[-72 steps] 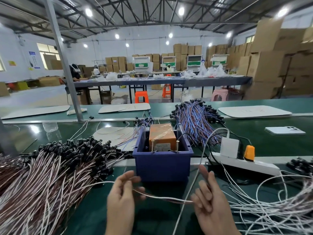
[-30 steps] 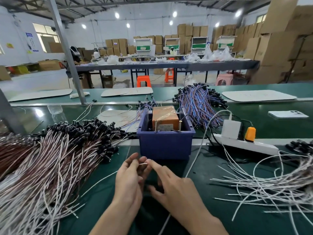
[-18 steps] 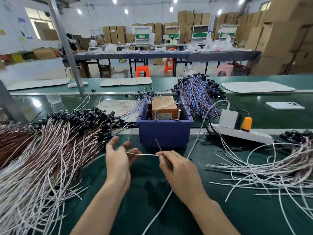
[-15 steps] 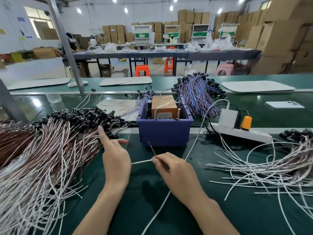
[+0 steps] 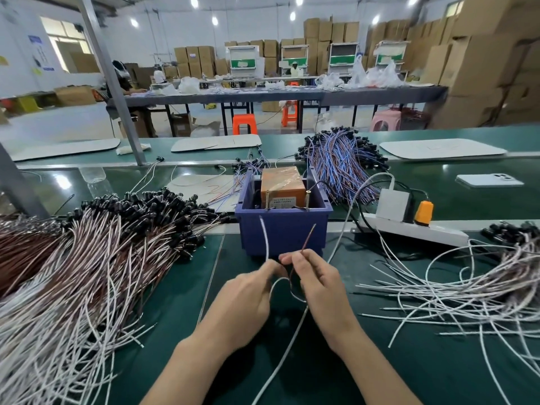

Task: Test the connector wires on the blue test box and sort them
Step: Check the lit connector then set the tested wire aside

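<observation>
The blue test box (image 5: pixel 285 232) stands mid-table with an orange block and two upright metal pins (image 5: pixel 307 199) inside. Just in front of it my left hand (image 5: pixel 248 296) pinches the white lead (image 5: pixel 265 241) of a connector wire, whose tip points up. My right hand (image 5: pixel 318 283) pinches the brown lead (image 5: pixel 309 238) of the same wire, also pointing up toward the box. The wire's tail (image 5: pixel 287 346) runs down between my forearms. Neither tip touches the pins.
A large heap of white and brown wires with black connectors (image 5: pixel 96 258) fills the left. Loose white wires (image 5: pixel 467 293) lie to the right. A white power strip with an orange plug (image 5: pixel 420 226) sits right of the box. Blue-purple wires (image 5: pixel 342 165) and a phone (image 5: pixel 489 180) lie behind.
My hands have come together in front of the box. The wire's two leads, held flat between them before, now stand upright and split apart, one in each hand.
</observation>
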